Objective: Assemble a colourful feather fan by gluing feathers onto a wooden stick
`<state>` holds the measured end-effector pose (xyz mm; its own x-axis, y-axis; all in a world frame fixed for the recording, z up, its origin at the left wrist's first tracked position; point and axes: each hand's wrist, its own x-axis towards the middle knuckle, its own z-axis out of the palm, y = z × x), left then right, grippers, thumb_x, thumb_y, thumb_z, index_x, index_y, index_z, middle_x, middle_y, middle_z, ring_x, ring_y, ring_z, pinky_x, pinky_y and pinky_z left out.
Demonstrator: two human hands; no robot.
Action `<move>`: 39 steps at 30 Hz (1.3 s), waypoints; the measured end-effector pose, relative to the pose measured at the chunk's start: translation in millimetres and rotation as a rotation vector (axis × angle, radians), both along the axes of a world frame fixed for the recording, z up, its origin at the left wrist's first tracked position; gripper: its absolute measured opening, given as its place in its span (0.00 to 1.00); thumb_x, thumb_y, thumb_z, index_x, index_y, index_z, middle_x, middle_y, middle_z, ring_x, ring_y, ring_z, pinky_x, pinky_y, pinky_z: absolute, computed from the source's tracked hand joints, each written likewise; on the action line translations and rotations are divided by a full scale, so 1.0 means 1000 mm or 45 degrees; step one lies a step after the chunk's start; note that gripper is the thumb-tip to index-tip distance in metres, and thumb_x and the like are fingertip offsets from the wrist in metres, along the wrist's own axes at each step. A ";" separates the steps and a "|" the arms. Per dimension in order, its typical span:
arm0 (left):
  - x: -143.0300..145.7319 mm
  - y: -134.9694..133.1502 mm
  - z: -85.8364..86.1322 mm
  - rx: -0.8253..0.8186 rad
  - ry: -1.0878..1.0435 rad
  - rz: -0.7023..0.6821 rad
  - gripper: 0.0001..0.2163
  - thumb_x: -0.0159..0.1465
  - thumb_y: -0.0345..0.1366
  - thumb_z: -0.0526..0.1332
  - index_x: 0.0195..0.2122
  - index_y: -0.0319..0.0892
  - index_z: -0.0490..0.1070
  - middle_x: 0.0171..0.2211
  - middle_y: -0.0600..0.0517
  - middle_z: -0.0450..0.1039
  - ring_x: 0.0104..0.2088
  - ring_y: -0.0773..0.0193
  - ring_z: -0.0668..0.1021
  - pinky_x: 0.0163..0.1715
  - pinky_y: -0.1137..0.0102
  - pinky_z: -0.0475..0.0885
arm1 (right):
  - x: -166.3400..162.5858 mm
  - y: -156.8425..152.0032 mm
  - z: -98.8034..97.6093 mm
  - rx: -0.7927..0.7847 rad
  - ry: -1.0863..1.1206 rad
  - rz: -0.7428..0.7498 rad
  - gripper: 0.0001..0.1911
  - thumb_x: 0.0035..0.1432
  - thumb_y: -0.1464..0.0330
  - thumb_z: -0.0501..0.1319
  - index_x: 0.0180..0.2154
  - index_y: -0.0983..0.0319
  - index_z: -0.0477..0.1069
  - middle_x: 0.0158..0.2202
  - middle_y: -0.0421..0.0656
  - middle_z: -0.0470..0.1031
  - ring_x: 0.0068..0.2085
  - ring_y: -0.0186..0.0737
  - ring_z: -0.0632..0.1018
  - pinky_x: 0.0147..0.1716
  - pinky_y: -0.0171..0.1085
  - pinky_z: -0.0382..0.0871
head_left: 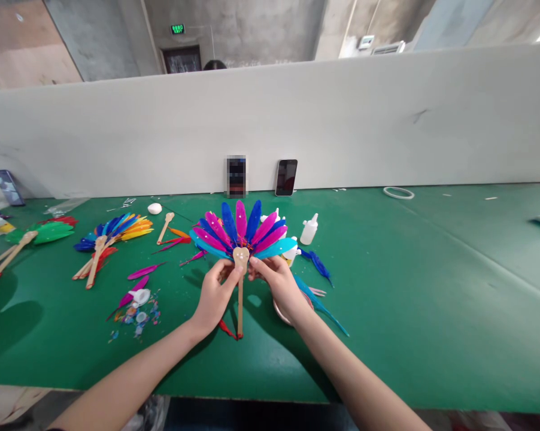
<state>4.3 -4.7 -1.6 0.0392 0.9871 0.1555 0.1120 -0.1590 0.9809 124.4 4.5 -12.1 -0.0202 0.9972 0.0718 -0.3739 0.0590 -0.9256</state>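
A feather fan (243,234) of blue, magenta and turquoise feathers on a thin wooden stick is held upright above the green table (409,287). My left hand (216,293) pinches the fan's base from the left. From the right, my right hand (276,280) pinches the same base beside the wooden heart-shaped piece (240,257). The stick hangs down between both wrists. Both hands are closed on the fan.
Finished fans (112,230) and a green one (45,233) lie at the left. Loose feathers (142,272), small caps and sequins (137,311), glue bottles (309,230), a white egg shape (154,208), two phones (286,177) and a white ring (398,193) lie about. A white partition stands behind.
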 end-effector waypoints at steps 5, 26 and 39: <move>0.000 0.001 -0.001 0.005 0.005 -0.002 0.09 0.54 0.41 0.58 0.24 0.40 0.66 0.23 0.54 0.71 0.28 0.65 0.73 0.29 0.73 0.66 | 0.000 0.001 -0.001 -0.007 0.002 0.006 0.11 0.43 0.62 0.63 0.24 0.62 0.67 0.20 0.36 0.69 0.22 0.31 0.70 0.27 0.34 0.63; -0.004 0.009 -0.002 0.055 -0.094 0.189 0.11 0.52 0.43 0.59 0.23 0.41 0.64 0.21 0.56 0.66 0.27 0.67 0.70 0.29 0.73 0.64 | -0.004 -0.002 -0.001 0.098 -0.348 0.383 0.10 0.43 0.62 0.62 0.26 0.61 0.68 0.23 0.36 0.68 0.26 0.33 0.69 0.26 0.32 0.62; -0.003 0.009 0.000 -0.011 -0.146 0.114 0.09 0.52 0.41 0.59 0.23 0.40 0.66 0.22 0.54 0.70 0.29 0.65 0.73 0.31 0.72 0.66 | -0.005 -0.002 -0.002 0.091 -0.465 0.250 0.09 0.44 0.63 0.60 0.26 0.61 0.68 0.23 0.37 0.68 0.26 0.34 0.69 0.27 0.34 0.62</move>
<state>0.9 4.3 -2.1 -0.0664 0.9872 0.1453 0.0120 -0.1449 0.9894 119.3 2.5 -14.3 -0.2460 0.9648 0.0933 -0.0327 0.0879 -0.9956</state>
